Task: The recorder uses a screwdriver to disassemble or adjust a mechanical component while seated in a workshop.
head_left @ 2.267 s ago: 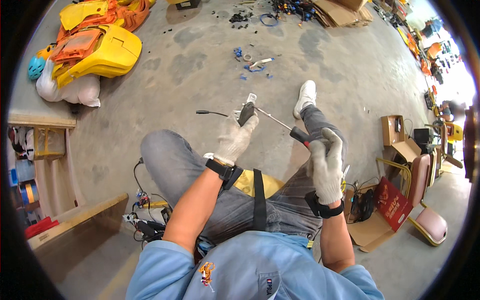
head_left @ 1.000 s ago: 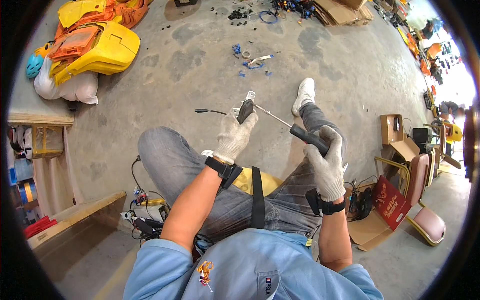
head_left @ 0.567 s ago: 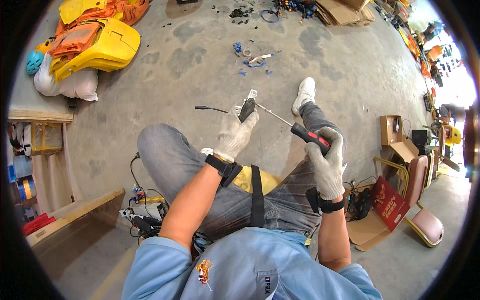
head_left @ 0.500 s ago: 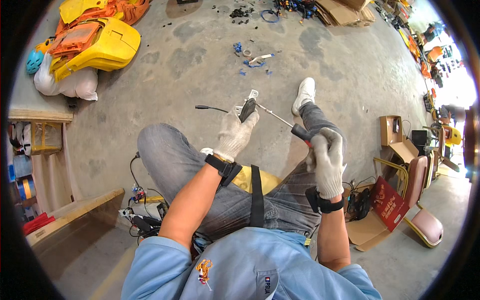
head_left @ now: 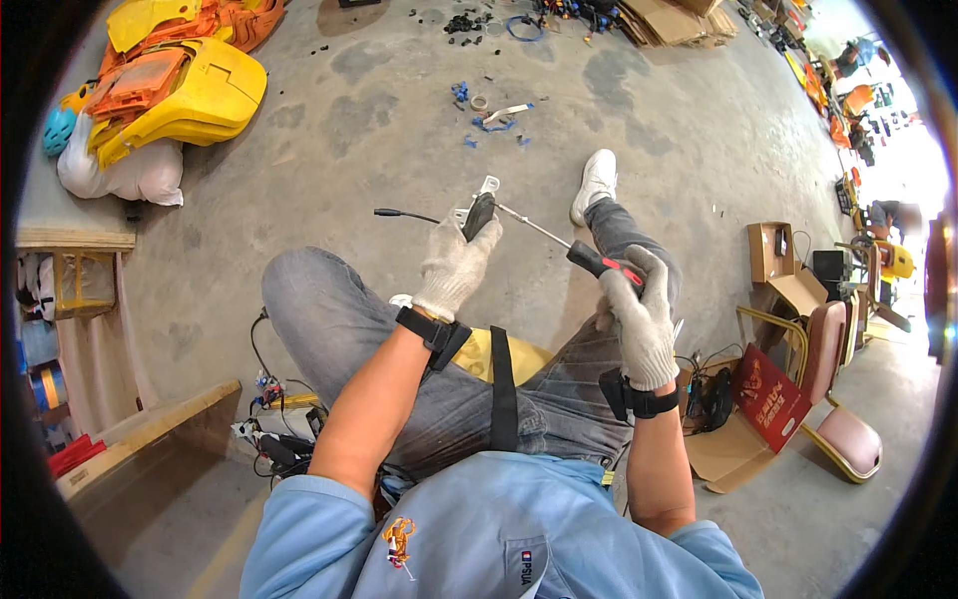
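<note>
Black part (head_left: pixel 479 217) partly hidden by left hand (head_left: pixel 455 266), cardboard (head_left: pixel 664 22) cut off above

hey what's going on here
A seated person in pale work gloves is working with both hands. The left hand holds a black part with a pale bracket showing beyond it. The right hand grips a red-and-black screwdriver, its tip at the black part; whether it sits in a screw is too small to tell. Blue scraps lie on the floor ahead.
</note>
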Available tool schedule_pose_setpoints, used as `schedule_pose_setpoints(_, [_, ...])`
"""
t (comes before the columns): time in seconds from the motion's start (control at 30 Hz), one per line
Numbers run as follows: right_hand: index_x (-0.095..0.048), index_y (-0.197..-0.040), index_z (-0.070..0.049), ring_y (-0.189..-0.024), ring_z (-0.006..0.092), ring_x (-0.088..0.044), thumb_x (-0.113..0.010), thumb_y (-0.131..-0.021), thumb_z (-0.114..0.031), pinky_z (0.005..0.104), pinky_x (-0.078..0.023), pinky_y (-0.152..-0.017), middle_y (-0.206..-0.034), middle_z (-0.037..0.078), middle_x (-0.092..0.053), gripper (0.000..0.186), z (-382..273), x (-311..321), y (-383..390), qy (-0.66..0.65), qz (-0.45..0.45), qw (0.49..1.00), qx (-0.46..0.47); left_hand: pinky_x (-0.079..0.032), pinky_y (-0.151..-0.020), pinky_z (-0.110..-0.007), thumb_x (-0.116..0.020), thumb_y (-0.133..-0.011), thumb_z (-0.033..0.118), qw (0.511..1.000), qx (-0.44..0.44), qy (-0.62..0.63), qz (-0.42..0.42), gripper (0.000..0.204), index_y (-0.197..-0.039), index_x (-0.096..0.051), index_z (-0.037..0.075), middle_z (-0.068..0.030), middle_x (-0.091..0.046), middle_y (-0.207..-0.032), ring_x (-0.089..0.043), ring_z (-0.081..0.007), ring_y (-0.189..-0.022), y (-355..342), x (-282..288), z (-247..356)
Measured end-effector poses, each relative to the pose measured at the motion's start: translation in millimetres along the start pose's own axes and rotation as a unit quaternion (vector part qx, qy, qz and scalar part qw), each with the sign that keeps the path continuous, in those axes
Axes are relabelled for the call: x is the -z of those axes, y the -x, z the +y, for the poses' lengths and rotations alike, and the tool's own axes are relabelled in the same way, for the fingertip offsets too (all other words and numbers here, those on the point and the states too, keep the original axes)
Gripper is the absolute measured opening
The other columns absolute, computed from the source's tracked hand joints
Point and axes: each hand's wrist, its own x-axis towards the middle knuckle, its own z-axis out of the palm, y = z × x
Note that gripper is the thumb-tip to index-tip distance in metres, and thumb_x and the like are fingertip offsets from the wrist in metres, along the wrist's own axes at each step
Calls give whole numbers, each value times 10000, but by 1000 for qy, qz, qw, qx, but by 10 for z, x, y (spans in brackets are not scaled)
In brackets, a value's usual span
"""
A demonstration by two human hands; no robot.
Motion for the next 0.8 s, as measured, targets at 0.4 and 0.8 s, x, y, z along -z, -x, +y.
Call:
schedule_pose_setpoints(0.4, [-556,-1372,2,-793,118,-644,-715,-981,-207,280,-543,-712,-1019,74,-676,471,-91,-63,109,47,15,996,77,-492,-735,-311,-764,-951,221,1000,8,-7,4,253,-1115,-691,42,19,-641,-901,-571,-108,-804,-9,-24,-47])
schedule_pose_setpoints(0.8, [-556,-1357,0,-850,116,-651,-714,-963,-194,286,-564,-747,-1063,84,-642,466,-113,-64,86,29,16,997,66,-497,-727,-308,-753,-954,181,1000,5,-10,10,219,-1107,-700,33,24,-655,-889,-581,-98,-799,-13,-18,22])
